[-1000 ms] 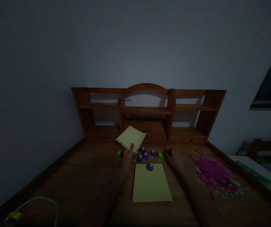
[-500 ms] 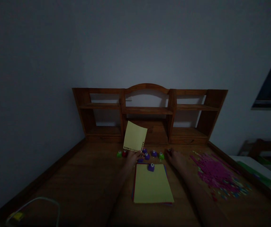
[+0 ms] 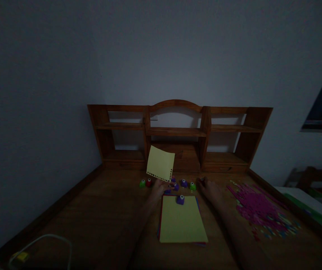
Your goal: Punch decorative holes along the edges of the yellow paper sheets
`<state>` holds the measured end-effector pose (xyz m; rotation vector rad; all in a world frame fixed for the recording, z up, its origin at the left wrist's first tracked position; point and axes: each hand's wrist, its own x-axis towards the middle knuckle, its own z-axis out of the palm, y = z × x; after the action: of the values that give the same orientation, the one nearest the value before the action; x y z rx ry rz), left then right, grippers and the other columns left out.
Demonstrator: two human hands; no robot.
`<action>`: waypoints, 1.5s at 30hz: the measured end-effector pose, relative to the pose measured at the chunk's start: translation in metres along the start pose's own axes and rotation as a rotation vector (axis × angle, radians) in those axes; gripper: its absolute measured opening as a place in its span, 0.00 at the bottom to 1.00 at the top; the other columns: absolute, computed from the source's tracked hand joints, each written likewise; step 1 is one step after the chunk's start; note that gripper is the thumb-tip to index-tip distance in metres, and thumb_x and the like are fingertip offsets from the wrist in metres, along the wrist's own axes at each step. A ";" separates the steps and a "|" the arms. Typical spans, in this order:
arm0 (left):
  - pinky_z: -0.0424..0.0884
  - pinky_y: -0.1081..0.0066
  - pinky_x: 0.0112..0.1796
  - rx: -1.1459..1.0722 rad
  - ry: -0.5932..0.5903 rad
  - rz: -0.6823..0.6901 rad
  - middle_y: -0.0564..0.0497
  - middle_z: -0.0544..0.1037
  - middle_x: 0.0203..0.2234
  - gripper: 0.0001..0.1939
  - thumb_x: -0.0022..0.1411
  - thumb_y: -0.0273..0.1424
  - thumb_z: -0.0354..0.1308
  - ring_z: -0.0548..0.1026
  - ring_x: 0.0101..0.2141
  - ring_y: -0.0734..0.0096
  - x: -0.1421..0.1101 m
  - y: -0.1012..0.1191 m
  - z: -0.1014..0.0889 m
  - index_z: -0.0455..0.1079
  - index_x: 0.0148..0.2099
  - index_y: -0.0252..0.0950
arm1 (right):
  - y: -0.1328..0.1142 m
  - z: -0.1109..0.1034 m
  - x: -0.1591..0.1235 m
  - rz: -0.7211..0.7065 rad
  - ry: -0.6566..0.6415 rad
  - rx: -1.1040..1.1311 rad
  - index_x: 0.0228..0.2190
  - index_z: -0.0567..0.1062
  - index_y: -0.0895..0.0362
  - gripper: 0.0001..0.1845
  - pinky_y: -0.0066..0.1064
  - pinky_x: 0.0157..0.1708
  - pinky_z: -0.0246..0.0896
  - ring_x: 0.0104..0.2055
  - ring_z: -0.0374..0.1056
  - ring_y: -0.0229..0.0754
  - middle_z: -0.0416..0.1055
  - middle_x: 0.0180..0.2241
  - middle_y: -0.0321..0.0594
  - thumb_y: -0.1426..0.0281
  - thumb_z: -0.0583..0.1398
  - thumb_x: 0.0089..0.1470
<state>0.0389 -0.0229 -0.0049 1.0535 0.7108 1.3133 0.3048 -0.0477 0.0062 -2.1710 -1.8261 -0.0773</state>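
Observation:
My left hand (image 3: 159,186) holds a pale yellow sheet of paper (image 3: 161,162) by its lower edge, tilted up in front of the shelf. Small shaped holes run along the sheet's bottom and lower right side. Around these fingers stand several purple craft punches (image 3: 184,183), each with a white eye-like button. My right hand (image 3: 211,190) has its fingers closed round a small dark red punch (image 3: 202,180), partly hidden by them. Between my forearms lies a stack of coloured paper (image 3: 182,221), yellow on top, with a purple punch (image 3: 180,200) on its far edge.
Green (image 3: 142,183) and red punches (image 3: 149,182) stand left of my left hand; another green punch (image 3: 192,186) sits near my right. Pink paper shreds (image 3: 256,206) and coloured bits lie at right. A wooden shelf (image 3: 176,131) backs the desk; a pale cable (image 3: 50,236) lies front left.
The held sheet has tilted and dipped very slightly. The whole view has shifted a little; both hands keep nearly the same places on the desk.

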 end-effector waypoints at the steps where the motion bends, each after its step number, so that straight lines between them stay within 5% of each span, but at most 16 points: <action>1: 0.77 0.66 0.31 -0.003 0.001 -0.006 0.37 0.80 0.43 0.26 0.44 0.31 0.72 0.81 0.34 0.57 0.000 0.000 0.001 0.70 0.46 0.31 | 0.000 0.001 0.000 0.002 -0.001 0.004 0.43 0.73 0.57 0.27 0.33 0.34 0.59 0.41 0.76 0.53 0.78 0.37 0.52 0.51 0.45 0.65; 22: 0.77 0.64 0.33 0.028 -0.059 -0.031 0.34 0.81 0.41 0.27 0.43 0.35 0.74 0.81 0.36 0.53 -0.002 0.004 0.002 0.72 0.44 0.29 | 0.001 0.000 0.001 -0.008 -0.009 0.016 0.42 0.73 0.58 0.26 0.32 0.34 0.59 0.42 0.75 0.52 0.78 0.37 0.51 0.52 0.46 0.65; 34: 0.73 0.72 0.25 0.169 0.245 0.199 0.41 0.82 0.34 0.20 0.56 0.41 0.65 0.80 0.28 0.64 0.003 0.000 -0.005 0.71 0.45 0.32 | -0.001 -0.001 0.000 0.000 -0.030 0.007 0.43 0.73 0.58 0.29 0.33 0.35 0.59 0.41 0.75 0.52 0.78 0.38 0.54 0.50 0.43 0.65; 45: 0.67 0.73 0.21 0.207 0.352 0.162 0.45 0.79 0.23 0.18 0.58 0.45 0.60 0.75 0.20 0.67 0.001 0.007 -0.009 0.73 0.36 0.33 | -0.002 -0.005 -0.002 -0.006 -0.036 0.003 0.44 0.73 0.59 0.27 0.34 0.37 0.60 0.42 0.75 0.52 0.78 0.39 0.54 0.52 0.45 0.65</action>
<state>0.0283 -0.0205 -0.0015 1.0716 1.0607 1.6138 0.3037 -0.0509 0.0112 -2.1788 -1.8516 -0.0368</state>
